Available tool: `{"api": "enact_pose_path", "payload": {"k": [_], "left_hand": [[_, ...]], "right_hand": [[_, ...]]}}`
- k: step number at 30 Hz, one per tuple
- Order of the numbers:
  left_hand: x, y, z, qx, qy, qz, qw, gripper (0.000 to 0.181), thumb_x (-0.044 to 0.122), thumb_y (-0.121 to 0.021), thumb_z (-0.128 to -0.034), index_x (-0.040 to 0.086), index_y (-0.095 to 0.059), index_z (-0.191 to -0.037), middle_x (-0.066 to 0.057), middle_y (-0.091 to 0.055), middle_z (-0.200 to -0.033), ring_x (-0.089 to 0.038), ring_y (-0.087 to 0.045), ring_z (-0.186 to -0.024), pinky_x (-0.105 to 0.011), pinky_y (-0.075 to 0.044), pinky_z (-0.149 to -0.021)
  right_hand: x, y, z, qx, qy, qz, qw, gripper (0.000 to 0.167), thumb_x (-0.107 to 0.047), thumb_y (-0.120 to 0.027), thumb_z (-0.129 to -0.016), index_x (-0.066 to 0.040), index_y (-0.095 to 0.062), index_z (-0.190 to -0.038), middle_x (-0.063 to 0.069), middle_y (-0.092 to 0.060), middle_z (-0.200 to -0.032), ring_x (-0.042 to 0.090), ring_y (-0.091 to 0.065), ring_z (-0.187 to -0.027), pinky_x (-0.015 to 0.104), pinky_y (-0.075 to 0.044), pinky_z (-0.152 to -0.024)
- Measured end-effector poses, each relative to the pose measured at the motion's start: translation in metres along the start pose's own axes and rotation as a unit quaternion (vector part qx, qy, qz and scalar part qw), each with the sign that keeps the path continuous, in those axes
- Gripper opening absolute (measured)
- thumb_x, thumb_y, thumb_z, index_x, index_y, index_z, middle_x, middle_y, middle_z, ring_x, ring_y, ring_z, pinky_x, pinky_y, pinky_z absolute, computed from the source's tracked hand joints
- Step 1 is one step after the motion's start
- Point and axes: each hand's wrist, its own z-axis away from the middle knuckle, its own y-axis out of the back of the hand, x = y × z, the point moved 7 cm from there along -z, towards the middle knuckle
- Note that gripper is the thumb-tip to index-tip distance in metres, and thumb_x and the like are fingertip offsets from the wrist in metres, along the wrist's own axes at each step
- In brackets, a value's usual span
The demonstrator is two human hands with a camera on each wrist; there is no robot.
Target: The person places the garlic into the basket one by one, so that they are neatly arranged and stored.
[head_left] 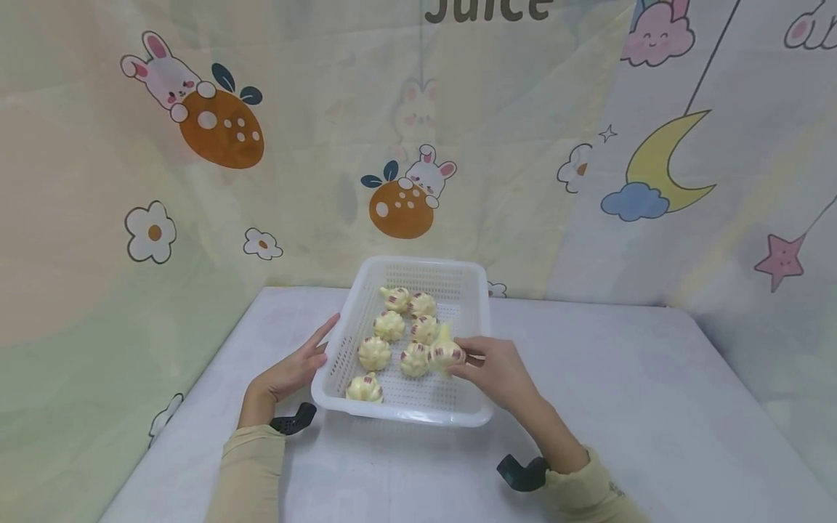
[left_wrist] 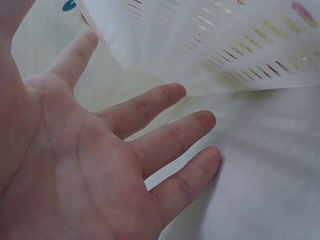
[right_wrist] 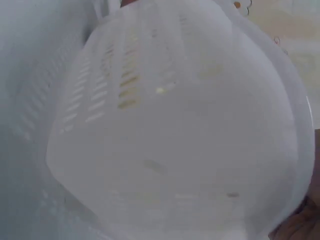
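A white slotted plastic basket (head_left: pixel 418 415) holds several pale yellow garlic bulbs (head_left: pixel 375 354) with purple patches. In the head view, my right hand (head_left: pixel 497 369) reaches over the basket's right rim and pinches one garlic bulb (head_left: pixel 447 353), its stem pointing up, between thumb and fingers. My left hand (head_left: pixel 292 369) is at the basket's left side with its fingers spread. In the left wrist view, those straight fingers (left_wrist: pixel 170 147) lie close to the slotted wall (left_wrist: pixel 240 45). The right wrist view is mostly filled by the basket's outer wall (right_wrist: pixel 175 130); only a bit of the right hand (right_wrist: pixel 300 220) shows.
The basket stands on a white-covered table (head_left: pixel 628 392) near its back edge. Behind hangs a printed cloth (head_left: pixel 510 145) with rabbits, flowers and a moon. Black wrist devices (head_left: pixel 523 473) sit on both forearms.
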Motion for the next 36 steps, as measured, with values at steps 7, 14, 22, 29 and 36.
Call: {"api": "enact_pose_path", "payload": {"k": [7,14,22,29,36], "left_hand": [[0.0,-0.004,-0.006,-0.02,-0.014,0.002,0.9997,0.073,0.034,-0.046,-0.0995,0.038,0.005,-0.151,-0.016,-0.004,-0.16,-0.045,-0.014,-0.142,-0.065,-0.024,-0.105],[-0.001,-0.004,-0.007,-0.017,-0.008,0.004,0.9998,0.072,0.03,-0.045,-0.1001,0.039,0.004,-0.151,-0.015,-0.006,-0.16,-0.044,-0.017,-0.142,-0.064,-0.023,-0.106],[-0.002,-0.005,-0.006,-0.02,-0.009,0.006,0.9997,0.074,0.033,-0.047,-0.0991,0.038,0.004,-0.151,-0.015,-0.006,-0.16,-0.044,-0.016,-0.142,-0.063,-0.023,-0.107],[-0.003,0.0,-0.004,-0.009,-0.011,-0.003,0.9999,0.073,0.03,-0.046,-0.0999,0.037,0.005,-0.152,-0.017,-0.007,-0.159,-0.045,-0.018,-0.141,-0.062,-0.024,-0.106],[-0.001,0.001,-0.001,-0.016,-0.022,-0.002,0.9996,0.074,0.034,-0.046,-0.0997,0.035,0.007,-0.152,-0.02,-0.007,-0.158,-0.048,-0.018,-0.14,-0.062,-0.027,-0.105]], "right_hand": [[-0.011,-0.018,0.004,-0.017,-0.021,0.089,0.9957,0.041,-0.021,-0.085,-0.068,-0.007,-0.073,-0.104,-0.002,-0.07,-0.087,0.006,-0.063,-0.076,0.021,-0.052,-0.068],[-0.016,-0.029,0.004,-0.06,-0.033,0.14,0.9879,0.041,-0.02,-0.084,-0.067,-0.007,-0.073,-0.104,-0.005,-0.064,-0.074,0.008,-0.051,-0.066,0.022,-0.043,-0.059],[-0.018,-0.038,0.003,-0.087,-0.048,0.14,0.9851,0.033,-0.018,-0.085,-0.066,-0.009,-0.074,-0.096,-0.006,-0.059,-0.068,0.01,-0.048,-0.063,0.023,-0.04,-0.057],[-0.023,-0.051,-0.003,-0.112,-0.039,0.129,0.9846,0.025,-0.017,-0.084,-0.067,-0.011,-0.061,-0.067,-0.004,-0.049,-0.06,0.009,-0.04,-0.058,0.021,-0.031,-0.052],[-0.022,-0.062,-0.005,-0.141,-0.049,0.123,0.981,0.042,-0.018,-0.085,-0.066,-0.014,-0.045,-0.06,-0.005,-0.041,-0.056,0.01,-0.035,-0.056,0.022,-0.026,-0.051]]}}
